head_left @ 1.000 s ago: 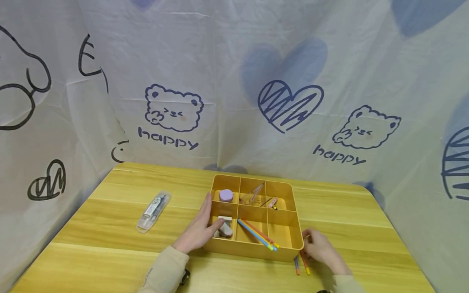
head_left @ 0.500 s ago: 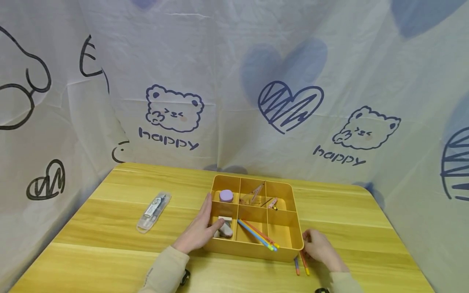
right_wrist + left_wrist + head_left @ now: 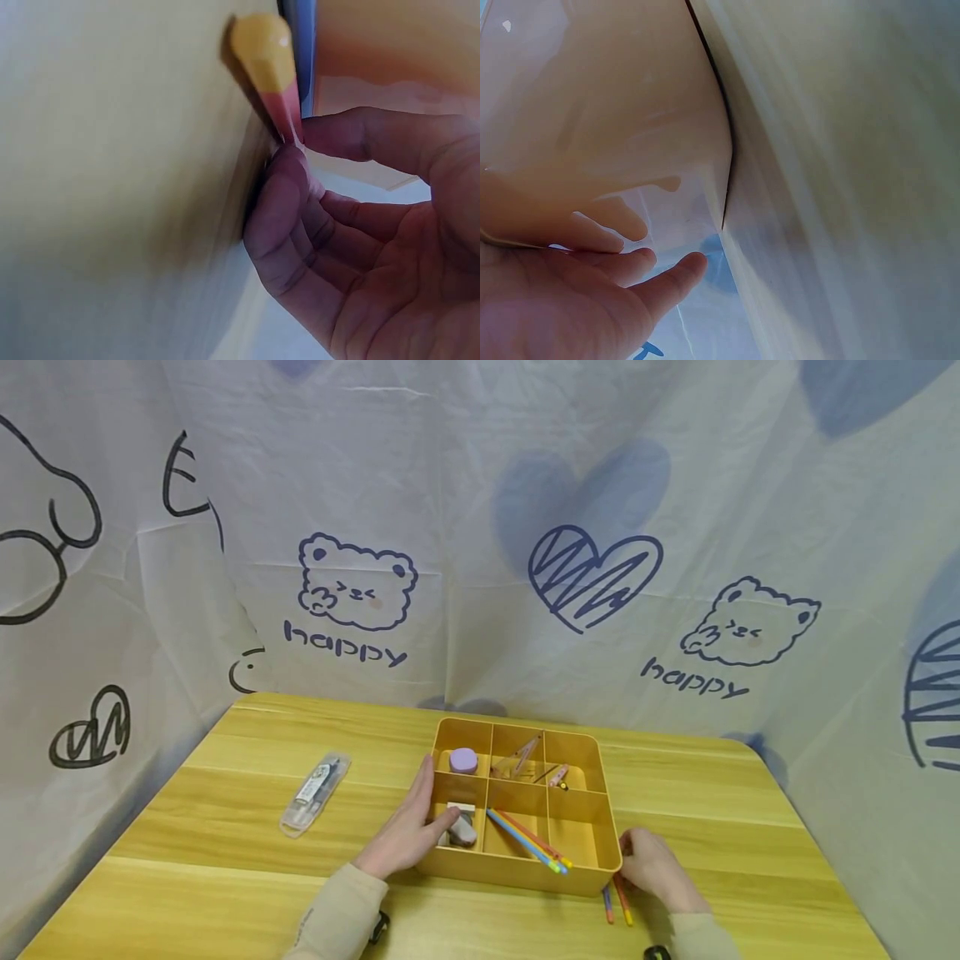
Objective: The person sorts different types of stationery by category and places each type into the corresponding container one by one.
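A yellow six-compartment organizer box [image 3: 517, 870] stands on the table. My left hand [image 3: 405, 835] rests at its left wall, fingers straight along the outside and thumb reaching over the rim. In the left wrist view, the left hand's fingers [image 3: 679, 281] lie beside the glossy wall. At the front right corner, my right hand [image 3: 651, 860] pinches a red pencil [image 3: 281, 105] with a yellow end between thumb and index finger, low by the tabletop. A blue pencil [image 3: 607, 906] with an orange end lies beside it, partly hidden by the box.
Inside the box are a lilac rounded item [image 3: 462, 761], clear rulers [image 3: 517, 758], a pink item [image 3: 558, 775], white and grey erasers [image 3: 462, 828], and several coloured pencils [image 3: 525, 839]. A clear pencil case [image 3: 315, 795] lies left on the table [image 3: 225, 827]. A printed curtain [image 3: 480, 568] hangs behind.
The right hand and wrist have shifted very slightly to the left, the pencil's end moving a little with them. The left hand and the box stay put.
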Action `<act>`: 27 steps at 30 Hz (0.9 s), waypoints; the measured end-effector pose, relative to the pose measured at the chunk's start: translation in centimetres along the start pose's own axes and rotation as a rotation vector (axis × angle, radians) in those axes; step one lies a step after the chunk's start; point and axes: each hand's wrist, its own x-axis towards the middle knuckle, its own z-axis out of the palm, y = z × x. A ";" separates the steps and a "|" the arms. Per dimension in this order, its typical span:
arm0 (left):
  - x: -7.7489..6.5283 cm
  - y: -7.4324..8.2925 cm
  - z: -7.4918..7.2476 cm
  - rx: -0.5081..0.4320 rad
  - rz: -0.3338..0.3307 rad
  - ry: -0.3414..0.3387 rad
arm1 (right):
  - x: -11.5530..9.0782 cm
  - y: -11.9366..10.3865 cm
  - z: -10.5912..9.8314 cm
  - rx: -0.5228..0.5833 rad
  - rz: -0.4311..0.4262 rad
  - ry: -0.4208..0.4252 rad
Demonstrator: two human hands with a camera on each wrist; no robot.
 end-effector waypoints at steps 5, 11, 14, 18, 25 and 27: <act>0.0 0.0 0.0 -0.002 0.001 0.000 | 0.1 -0.1 -0.1 -0.070 -0.017 0.007; 0.1 0.0 0.0 0.000 0.003 0.000 | 0.2 -0.1 -0.1 -0.113 -0.033 0.012; 0.1 0.0 0.0 -0.001 0.002 0.000 | 0.3 0.0 -0.1 -0.126 -0.046 0.023; 0.0 0.1 0.0 -0.006 -0.003 -0.001 | 0.3 0.0 -0.1 -0.142 -0.055 0.036; 0.0 0.1 0.0 -0.004 -0.008 0.002 | 0.3 0.1 0.0 -0.121 -0.038 0.035; -0.1 0.2 0.0 -0.004 -0.008 0.002 | 0.3 0.2 0.0 -0.112 -0.034 0.035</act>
